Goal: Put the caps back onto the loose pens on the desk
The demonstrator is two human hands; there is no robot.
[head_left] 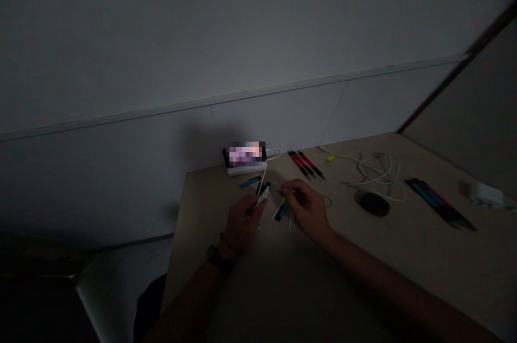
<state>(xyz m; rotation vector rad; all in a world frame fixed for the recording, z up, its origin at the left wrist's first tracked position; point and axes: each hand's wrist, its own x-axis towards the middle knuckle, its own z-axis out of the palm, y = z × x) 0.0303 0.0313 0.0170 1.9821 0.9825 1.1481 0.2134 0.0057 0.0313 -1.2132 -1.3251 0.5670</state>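
My left hand (244, 214) is closed around a slim pen part with a white piece (263, 195) and a dark piece side by side, pointing up and away. Just to its right, my right hand (305, 204) is raised over the desk with thumb and fingers pinched together. Whatever lies between those fingertips is too small and dim to make out. Below and between the hands are a blue-and-black pen part (281, 210) and thin whitish sticks (290, 220). A blue pen barrel (250, 182) rests beyond my left hand.
A phone (244, 154) with a lit screen leans on a white block (247, 169) by the wall. Red-and-black pens (306, 164) lie to its right. Farther right are a coiled white cable (377, 167), a black mouse (374, 204), more pens (438, 203) and a white adapter (487, 194).
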